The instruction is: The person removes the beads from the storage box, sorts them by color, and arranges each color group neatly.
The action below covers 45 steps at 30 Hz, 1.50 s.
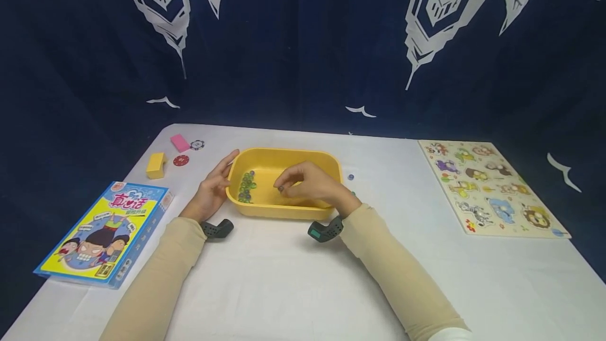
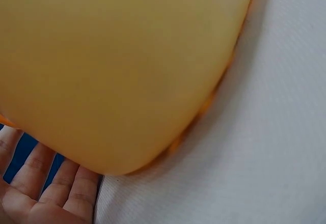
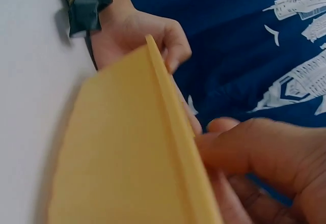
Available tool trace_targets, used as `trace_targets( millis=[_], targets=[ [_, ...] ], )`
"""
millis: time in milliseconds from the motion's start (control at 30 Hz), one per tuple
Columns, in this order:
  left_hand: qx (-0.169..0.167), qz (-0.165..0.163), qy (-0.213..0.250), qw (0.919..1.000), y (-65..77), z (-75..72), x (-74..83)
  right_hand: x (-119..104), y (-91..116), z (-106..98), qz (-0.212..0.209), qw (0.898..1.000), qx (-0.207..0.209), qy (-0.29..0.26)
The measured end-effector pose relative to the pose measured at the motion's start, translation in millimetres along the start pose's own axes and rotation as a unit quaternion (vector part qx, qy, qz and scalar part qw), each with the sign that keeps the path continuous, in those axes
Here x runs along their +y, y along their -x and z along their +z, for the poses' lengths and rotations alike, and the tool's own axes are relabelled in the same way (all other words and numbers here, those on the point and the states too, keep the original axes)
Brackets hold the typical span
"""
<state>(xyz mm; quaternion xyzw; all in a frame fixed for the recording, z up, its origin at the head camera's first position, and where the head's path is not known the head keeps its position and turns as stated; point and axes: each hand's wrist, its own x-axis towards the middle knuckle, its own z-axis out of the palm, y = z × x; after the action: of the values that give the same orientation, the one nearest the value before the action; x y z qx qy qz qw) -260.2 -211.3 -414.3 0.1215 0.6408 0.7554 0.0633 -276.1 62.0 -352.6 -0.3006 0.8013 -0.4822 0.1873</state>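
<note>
A yellow plastic tub point(image 1: 279, 212) stands on the table, with several green and dark glass marbles point(image 1: 246, 187) gathered at its left end. My left hand point(image 1: 214, 188) holds the tub's left side, its fingers point(image 2: 33, 170) along the outer wall and its thumb at the rim. Over the tub's middle, my right hand point(image 1: 312, 180) pinches a small dark marble point(image 1: 281, 189) between thumb and fingertips. In the right wrist view the tub's wall point(image 3: 122, 147) hides what lies inside, and the marble does not show there.
A blue marble point(image 1: 351, 177) lies right of the tub. At left are a boxed game point(image 1: 106, 233), a yellow block point(image 1: 155, 166), a pink block point(image 1: 180, 143), a red chip point(image 1: 181, 160) and a black-and-white chip point(image 1: 197, 144). An animal puzzle board point(image 1: 492, 188) lies at right.
</note>
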Motion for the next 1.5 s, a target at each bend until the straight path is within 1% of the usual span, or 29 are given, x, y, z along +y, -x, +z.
trace_targets(
  millis=[100, 200, 333, 433, 500, 567, 700, 800, 867, 933, 1067, 1100, 1333, 1500],
  targets=[
    [0.001, -0.001, 0.002, 1.0, 0.1, 0.4, 0.8, 1.7, 9.6, -14.0, -0.045, 0.999, 0.019, 0.01],
    [0.001, -0.002, 0.004, 1.0, 0.6, 0.8, 1.7, 3.1, 21.3, -28.9, -0.06, 0.997, 0.053, 0.006],
    [0.005, 0.0, 0.007, 1.0, 1.5, 0.7, 3.3, 7.5, 37.6, -49.5, -0.057, 0.991, 0.117, 0.003],
    [0.005, 0.0, 0.004, 1.0, 2.0, -0.1, 4.4, 16.6, 47.6, -65.5, -0.054, 0.983, 0.174, 0.007],
    [0.004, -0.001, 0.002, 1.0, 2.0, -0.6, 4.7, 25.3, 53.2, -75.4, -0.056, 0.977, 0.205, -0.005],
    [0.004, -0.001, 0.0, 1.0, 1.9, -1.0, 4.2, 36.0, 57.8, -84.1, -0.06, 0.97, 0.233, -0.028],
    [0.004, -0.001, -0.001, 1.0, 2.0, -1.9, 2.4, 59.9, 64.1, -97.3, -0.062, 0.957, 0.275, -0.064],
    [0.003, -0.002, 0.001, 1.0, 2.4, -2.5, 0.7, 76.3, 67.9, -103.6, -0.042, 0.952, 0.299, -0.051],
    [0.001, -0.001, 0.003, 1.0, 2.6, -3.0, -0.3, 86.5, 70.1, -106.1, -0.023, 0.952, 0.305, -0.029],
    [-0.001, 0.001, 0.001, 1.0, 2.5, -2.6, -1.1, 96.3, 72.2, -107.3, 0.006, 0.952, 0.305, -0.002],
    [-0.004, 0.004, -0.004, 1.0, 2.5, -1.7, -1.7, 113.8, 74.2, -108.0, 0.058, 0.954, 0.291, 0.046],
    [-0.003, 0.003, -0.004, 1.0, 2.5, -1.1, -1.7, 117.0, 74.6, -107.9, 0.067, 0.954, 0.287, 0.05],
    [-0.005, 0.001, -0.005, 1.0, 2.0, 0.6, 0.1, 126.8, 75.9, -104.9, 0.087, 0.951, 0.282, 0.091],
    [-0.004, 0.002, -0.004, 1.0, 1.7, 1.7, 0.7, 128.8, 75.4, -102.2, 0.092, 0.95, 0.279, 0.107]
  ],
)
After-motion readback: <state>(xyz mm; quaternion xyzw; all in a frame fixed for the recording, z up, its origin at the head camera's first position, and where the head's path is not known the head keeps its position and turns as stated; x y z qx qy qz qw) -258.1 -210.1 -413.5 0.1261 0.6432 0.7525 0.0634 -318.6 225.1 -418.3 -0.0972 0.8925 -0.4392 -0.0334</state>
